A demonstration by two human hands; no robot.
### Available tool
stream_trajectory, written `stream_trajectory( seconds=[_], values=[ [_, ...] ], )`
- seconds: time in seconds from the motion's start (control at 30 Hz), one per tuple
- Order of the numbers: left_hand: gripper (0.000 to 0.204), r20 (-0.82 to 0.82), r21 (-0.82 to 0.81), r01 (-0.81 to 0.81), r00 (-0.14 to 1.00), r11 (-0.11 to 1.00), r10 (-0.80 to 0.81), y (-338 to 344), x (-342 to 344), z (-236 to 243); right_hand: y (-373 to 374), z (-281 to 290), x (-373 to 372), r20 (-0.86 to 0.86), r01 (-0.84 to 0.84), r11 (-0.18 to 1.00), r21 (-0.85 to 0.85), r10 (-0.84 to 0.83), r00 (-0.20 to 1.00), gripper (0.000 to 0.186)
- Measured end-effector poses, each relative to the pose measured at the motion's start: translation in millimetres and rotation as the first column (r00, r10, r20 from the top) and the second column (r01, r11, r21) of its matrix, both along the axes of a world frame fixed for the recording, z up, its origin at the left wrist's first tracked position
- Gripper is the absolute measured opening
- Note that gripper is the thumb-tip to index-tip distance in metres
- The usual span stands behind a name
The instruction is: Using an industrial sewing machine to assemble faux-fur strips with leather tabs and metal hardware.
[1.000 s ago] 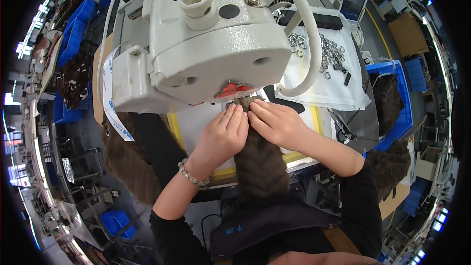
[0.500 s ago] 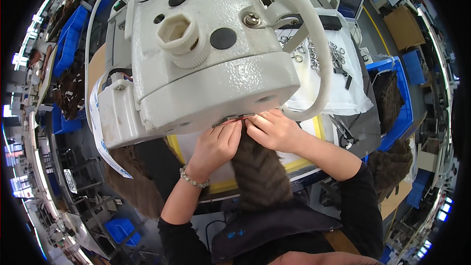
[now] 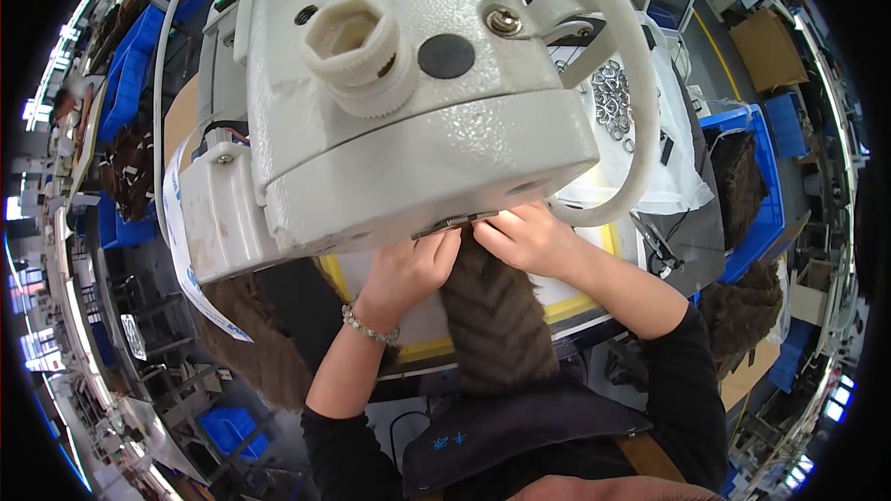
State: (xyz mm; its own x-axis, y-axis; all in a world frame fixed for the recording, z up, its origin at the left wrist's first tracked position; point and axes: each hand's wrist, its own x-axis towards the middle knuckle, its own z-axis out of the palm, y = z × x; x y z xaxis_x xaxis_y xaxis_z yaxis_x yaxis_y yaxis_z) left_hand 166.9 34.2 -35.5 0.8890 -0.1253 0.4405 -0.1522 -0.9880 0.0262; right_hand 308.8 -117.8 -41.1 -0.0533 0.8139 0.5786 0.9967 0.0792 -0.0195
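A long brown fur piece [image 3: 501,329] with a herringbone pattern runs from my lap up to the underside of a large white sewing machine head [image 3: 418,172]. My left hand [image 3: 408,269] pinches its upper end from the left side. From the right, my right hand [image 3: 529,239] has its fingers closed on the same end. Both sets of fingertips lie partly behind the machine's lower edge, so the needle area and the very end of the fur are hidden. A beaded bracelet [image 3: 369,326] circles my left wrist.
Metal rings [image 3: 611,100] lie on a white sheet [image 3: 673,172] to the right, behind the machine's curved white tube [image 3: 640,130]. A blue bin [image 3: 775,209] holds more fur at the right. Another brown fur [image 3: 246,334] hangs at the left table edge.
The view has shifted, and the machine head looks larger and covers more of my fingers. Both hands keep hold of the fur's upper end.
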Motion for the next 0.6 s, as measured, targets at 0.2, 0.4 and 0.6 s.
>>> stream_trajectory(
  seconds=[0.2,0.4,0.6],
  values=[
    [0.022,-0.009,0.007,-0.014,1.000,1.000,0.014,0.8,-0.6,-5.2,-0.4,-5.9,0.3,0.021,0.044,0.999,0.006,-0.044,0.999,0.010],
    [0.020,-0.041,-0.020,-0.022,0.999,1.000,0.021,0.1,-1.1,-6.6,0.4,-7.5,1.5,0.029,0.059,0.998,0.038,-0.060,0.998,0.012],
    [0.021,-0.034,-0.052,-0.024,0.999,0.998,0.022,-0.5,0.2,-6.2,-0.8,-7.3,1.6,0.030,0.092,0.995,0.038,-0.093,0.995,0.014]
  ],
)
